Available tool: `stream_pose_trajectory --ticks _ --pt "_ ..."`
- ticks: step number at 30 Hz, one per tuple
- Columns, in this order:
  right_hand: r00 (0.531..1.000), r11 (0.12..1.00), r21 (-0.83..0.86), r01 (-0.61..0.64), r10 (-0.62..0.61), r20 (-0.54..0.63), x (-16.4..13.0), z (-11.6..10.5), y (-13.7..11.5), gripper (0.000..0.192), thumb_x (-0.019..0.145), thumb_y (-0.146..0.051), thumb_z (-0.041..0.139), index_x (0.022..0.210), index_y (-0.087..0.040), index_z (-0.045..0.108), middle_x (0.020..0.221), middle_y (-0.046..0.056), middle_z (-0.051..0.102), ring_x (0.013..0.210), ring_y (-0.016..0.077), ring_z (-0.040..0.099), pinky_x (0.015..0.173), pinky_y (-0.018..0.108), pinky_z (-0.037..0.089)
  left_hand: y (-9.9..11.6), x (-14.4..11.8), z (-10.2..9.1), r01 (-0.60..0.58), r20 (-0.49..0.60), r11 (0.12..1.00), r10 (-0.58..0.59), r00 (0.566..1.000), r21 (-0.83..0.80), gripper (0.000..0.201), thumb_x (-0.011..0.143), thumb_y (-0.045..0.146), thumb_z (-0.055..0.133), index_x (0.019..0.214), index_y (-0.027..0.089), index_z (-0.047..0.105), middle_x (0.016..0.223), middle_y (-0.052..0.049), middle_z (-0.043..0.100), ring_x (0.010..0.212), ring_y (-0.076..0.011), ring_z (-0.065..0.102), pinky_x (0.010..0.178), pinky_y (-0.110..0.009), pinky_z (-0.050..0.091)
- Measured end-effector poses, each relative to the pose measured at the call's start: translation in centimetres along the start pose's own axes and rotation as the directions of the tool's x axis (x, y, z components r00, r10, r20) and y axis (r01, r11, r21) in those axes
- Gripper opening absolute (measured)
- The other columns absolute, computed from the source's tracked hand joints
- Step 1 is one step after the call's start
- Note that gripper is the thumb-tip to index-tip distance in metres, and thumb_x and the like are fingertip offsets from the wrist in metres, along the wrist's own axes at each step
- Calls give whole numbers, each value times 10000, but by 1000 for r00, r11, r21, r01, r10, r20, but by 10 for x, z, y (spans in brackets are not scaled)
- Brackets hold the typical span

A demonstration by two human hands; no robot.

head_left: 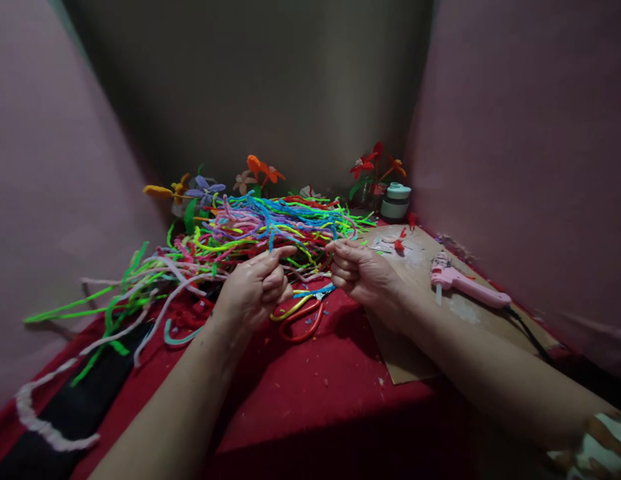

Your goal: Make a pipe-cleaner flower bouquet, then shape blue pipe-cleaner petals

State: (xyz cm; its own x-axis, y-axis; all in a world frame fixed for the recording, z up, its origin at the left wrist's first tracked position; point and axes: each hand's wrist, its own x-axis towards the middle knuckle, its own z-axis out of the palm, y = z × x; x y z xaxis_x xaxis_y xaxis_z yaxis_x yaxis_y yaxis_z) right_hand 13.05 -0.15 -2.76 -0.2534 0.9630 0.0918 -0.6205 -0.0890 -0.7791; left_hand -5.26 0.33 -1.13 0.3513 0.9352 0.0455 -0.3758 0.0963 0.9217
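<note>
A big tangled pile of colourful pipe cleaners [270,230] lies on the red cloth [315,380] in front of me. My left hand [254,288] and my right hand [364,273] are side by side at the pile's near edge. Both have their fingers curled, pinching a thin pipe cleaner strand between them; its colour is lost against the pile. Scissors [300,313] with red and yellow handles lie on the cloth just below and between my hands.
A pink glue gun [467,285] with a black cord rests on a cardboard sheet [415,360] at the right. A small lidded jar [395,201] and finished pipe-cleaner flowers [260,172] stand at the back. Pink walls close in on both sides. Loose green and white strands trail left.
</note>
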Motion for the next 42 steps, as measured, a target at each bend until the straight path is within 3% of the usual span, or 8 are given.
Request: stream_pose_trajectory --ticks 7,16,21,24,28,34,38,42 --pt "987 992 -69 -106 113 112 -7 7 9 124 780 -288 591 794 -166 580 469 -108 193 417 54 78 392 187 93 -4 -7 22 -115 22 993 114 993 28 248 808 288 581 1008 143 601 450 96 304 373 -30 248 396 -160 248" --pt "965 992 26 -125 115 236 -8 4 14 154 796 -268 619 756 -173 505 470 -99 310 393 38 171 380 156 162 -18 -1 36 52 39 995 -55 998 90 220 744 338 659 817 140 596 468 104 232 364 -9 188 370 -149 164" --pt "971 995 72 -65 46 234 -5 5 11 176 730 -270 680 811 -140 593 617 -17 561 542 71 500 541 193 403 -1 9 47 -45 -92 999 43 995 -18 132 737 233 663 768 134 580 418 117 240 326 -12 222 351 -134 225" --pt "983 999 43 -2 -6 182 -3 5 10 230 636 -173 738 834 -126 632 735 23 642 684 101 587 696 229 441 6 19 52 -159 -176 982 141 974 -97 112 759 220 643 786 136 575 448 98 336 326 -17 270 334 -133 230" --pt "990 996 19 84 -86 114 5 -3 14 232 633 -204 740 833 -119 656 698 21 641 660 105 587 702 243 449 4 29 54 -262 -259 949 212 942 -177 151 766 242 644 737 148 529 491 82 398 359 -35 355 331 -139 253" --pt "995 982 -160 102 -98 35 7 -4 20 278 708 -361 677 880 -144 650 626 -29 543 489 71 476 494 221 408 0 32 57 -350 -226 931 320 920 -107 152 796 287 605 780 168 511 611 29 576 394 -51 430 368 -156 331" --pt "989 923 -358 143 -126 71 -3 7 19 253 723 -390 642 689 -142 605 528 -64 410 424 54 375 404 201 347 2 32 58 -381 -227 924 361 904 -46 146 825 285 558 756 176 491 518 64 490 317 -35 307 317 -145 228" --pt "990 903 -406 137 -105 99 -7 10 20 278 736 -397 615 623 -150 559 478 -81 334 373 45 303 360 201 322 1 35 56 -379 -279 925 369 887 16 172 824 300 555 729 185 468 491 81 434 301 -31 268 302 -143 186"
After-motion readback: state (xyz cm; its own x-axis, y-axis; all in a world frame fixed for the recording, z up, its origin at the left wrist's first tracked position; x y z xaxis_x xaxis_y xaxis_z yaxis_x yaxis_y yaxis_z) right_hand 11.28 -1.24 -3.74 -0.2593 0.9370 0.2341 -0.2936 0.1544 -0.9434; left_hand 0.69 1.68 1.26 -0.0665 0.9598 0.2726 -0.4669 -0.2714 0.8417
